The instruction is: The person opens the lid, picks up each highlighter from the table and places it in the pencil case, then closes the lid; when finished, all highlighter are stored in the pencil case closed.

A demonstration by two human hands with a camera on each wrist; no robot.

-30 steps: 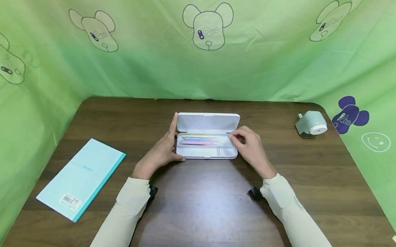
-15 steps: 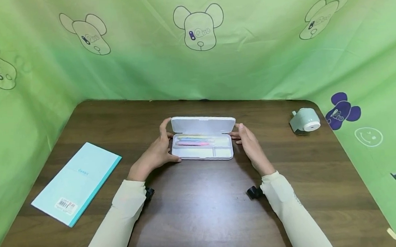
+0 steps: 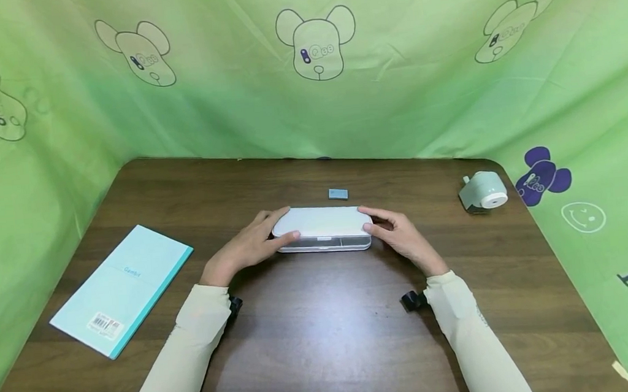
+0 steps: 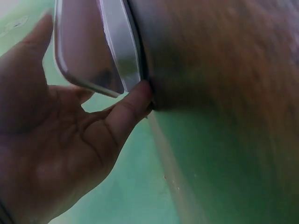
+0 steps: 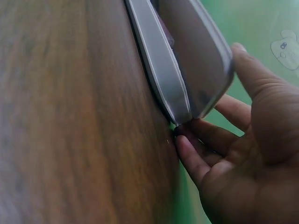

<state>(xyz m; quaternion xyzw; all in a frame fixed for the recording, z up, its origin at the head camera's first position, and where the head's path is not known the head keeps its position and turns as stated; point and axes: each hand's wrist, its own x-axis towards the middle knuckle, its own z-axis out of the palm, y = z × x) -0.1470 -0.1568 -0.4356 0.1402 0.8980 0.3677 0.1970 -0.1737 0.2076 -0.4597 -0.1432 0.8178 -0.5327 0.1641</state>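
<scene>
A white pencil case (image 3: 321,222) lies in the middle of the table, its lid tilted low over the tray (image 3: 318,249) with a gap along the front. My left hand (image 3: 246,245) holds its left end, thumb at the lid's front corner and fingers toward the back. At the other end my right hand (image 3: 400,236) grips the lid's right corner between thumb and fingers. In the left wrist view the partly raised lid (image 4: 81,46) shows beside the tray wall; the right wrist view shows fingertips (image 5: 189,151) low at the case's end. The pens inside are mostly hidden.
A small blue eraser (image 3: 338,193) lies just behind the case. A light blue notebook (image 3: 122,291) is at the left of the table, and a pale green pencil sharpener (image 3: 483,191) stands at the far right. Green printed cloth (image 3: 229,104) surrounds the table's back and sides.
The lid has swung down toward the front from upright, covering the pens. Both hands have moved onto the lid's ends. The blue eraser behind the case has come into sight.
</scene>
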